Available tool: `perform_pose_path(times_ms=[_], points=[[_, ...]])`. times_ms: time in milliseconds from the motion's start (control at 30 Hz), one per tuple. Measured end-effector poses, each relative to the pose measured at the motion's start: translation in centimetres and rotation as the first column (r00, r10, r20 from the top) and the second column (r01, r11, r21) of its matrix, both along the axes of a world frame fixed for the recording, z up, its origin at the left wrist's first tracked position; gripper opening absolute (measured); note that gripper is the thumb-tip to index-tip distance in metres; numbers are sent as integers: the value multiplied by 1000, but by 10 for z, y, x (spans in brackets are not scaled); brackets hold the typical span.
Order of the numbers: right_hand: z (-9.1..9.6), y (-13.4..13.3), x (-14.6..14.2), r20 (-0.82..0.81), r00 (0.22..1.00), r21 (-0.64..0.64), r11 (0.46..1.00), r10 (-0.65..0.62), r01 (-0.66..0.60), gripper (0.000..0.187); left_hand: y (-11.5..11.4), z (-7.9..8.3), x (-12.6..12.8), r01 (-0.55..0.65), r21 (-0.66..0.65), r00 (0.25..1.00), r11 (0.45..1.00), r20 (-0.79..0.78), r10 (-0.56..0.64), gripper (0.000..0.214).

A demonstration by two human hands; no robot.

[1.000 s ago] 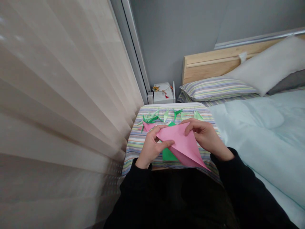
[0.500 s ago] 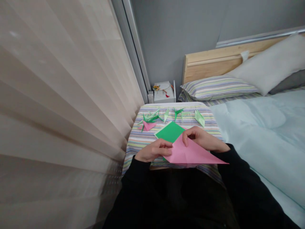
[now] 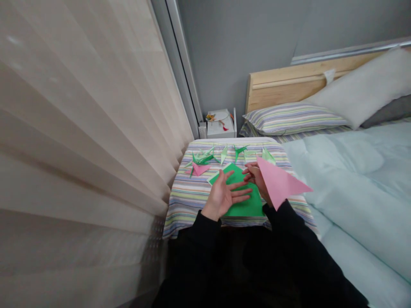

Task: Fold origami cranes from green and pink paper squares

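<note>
Left hand (image 3: 224,196) open, fingers spread over a green sheet (image 3: 246,206) at lower center. Right hand (image 3: 255,178), fingers curled, grips a pink triangle (image 3: 281,183) at center right, above a striped cloth (image 3: 189,207).

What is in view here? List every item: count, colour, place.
pleated curtain: 1, beige, along the left side
striped cloth: 1, pastel multicolour, under the hands
origami paper sheet: 1, green, on the striped cloth
folded paper triangle: 1, pink, held up off the cloth
folded origami pieces: several, green, at the cloth's far end
folded paper piece: 1, pink, beside the green pieces
box: 1, white, beyond the cloth
striped pillow: 1, pastel multicolour, on the bed
pillow: 1, pale grey, against the headboard
duvet: 1, pale blue, right side
headboard: 1, light wood, behind the pillows
wall: 1, grey, behind everything
left hand: 1, open, over the green sheet
right hand: 1, holding the pink triangle
sleeves: 2, black, on both forearms
</note>
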State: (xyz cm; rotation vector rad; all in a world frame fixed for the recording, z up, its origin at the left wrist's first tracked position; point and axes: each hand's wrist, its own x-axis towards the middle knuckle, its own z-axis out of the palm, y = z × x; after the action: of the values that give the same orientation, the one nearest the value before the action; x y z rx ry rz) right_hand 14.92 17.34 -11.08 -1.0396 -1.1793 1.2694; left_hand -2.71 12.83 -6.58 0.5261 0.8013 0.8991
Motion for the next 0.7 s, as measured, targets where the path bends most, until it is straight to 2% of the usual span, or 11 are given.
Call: perform_pose_path(times_ms=[67, 200, 233, 300, 333, 367, 467, 533, 633, 700], points=[[-14, 12, -8, 81, 991, -87, 990, -103, 110, 29, 2, -2, 6, -38, 60, 994, 997, -97, 44, 76], [-31, 27, -12, 147, 984, -99, 988, -99, 114, 20, 10, 0, 8, -35, 290, 919, 956, -366, 145, 87], [-33, 29, -12, 163, 982, -93, 990, -91, 107, 19, 15, 2, 9, -28, 378, 888, 925, -416, 197, 90], [-36, 29, -12, 194, 978, -73, 994, -72, 87, 17, 31, 5, 16, 12, 578, 812, 816, -482, 329, 86], [-37, 29, -13, 208, 976, -59, 995, -62, 76, 16, 41, 7, 20, 47, 646, 774, 762, -506, 381, 84], [-37, 28, -13, 220, 974, -42, 997, -52, 63, 15, 52, 7, 25, 93, 672, 754, 735, -530, 389, 82], [-36, 22, -13, 256, 966, 5, 999, -34, 34, 12, 88, 3, 42, 234, 594, 717, 770, -640, 277, 81], [-35, 19, -11, 282, 959, 29, 999, -38, 32, 9, 105, -3, 53, 310, 552, 708, 774, -677, 199, 68], [-34, 18, -10, 317, 947, 58, 998, -56, 40, 10, 116, -10, 64, 463, 489, 687, 739, -725, 50, 30], [-34, 18, -11, 322, 945, 70, 997, -64, 43, 13, 114, -11, 68, 490, 519, 716, 701, -698, 16, 16]])
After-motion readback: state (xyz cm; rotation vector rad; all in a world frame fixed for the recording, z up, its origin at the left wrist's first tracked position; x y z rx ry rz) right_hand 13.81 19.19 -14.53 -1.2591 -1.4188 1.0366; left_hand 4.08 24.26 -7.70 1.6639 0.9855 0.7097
